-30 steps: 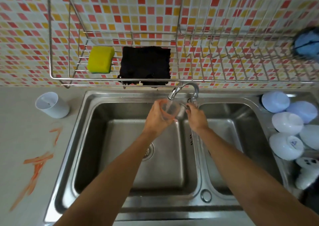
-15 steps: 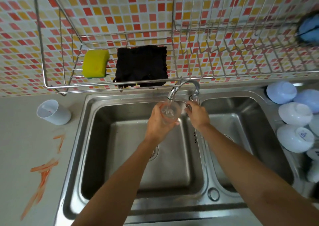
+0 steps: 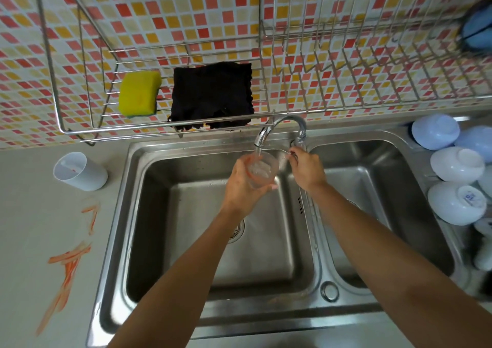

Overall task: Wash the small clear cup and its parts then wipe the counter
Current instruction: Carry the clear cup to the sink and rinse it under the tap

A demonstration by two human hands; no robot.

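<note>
The left hand (image 3: 239, 185) grips the small clear plastic cup (image 3: 261, 170) mouth-up directly beneath the curved chrome faucet spout (image 3: 262, 137), while the right hand (image 3: 306, 168) seemingly pinches the tap handle (blurred) just beside it.

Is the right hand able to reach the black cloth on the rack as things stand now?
Probably yes: the right hand is at the tap, and the black cloth hangs just above and behind it, its front uncovered.

Brushed stainless-steel sink (image 3: 165, 161) is gleaming beneath a shiny chrome faucet (image 3: 282, 124), glossy mosaic tiles (image 3: 159, 15), wire-metal rack (image 3: 319, 81); a clear plastic cup (image 3: 262, 170) is glistening wet.
</note>
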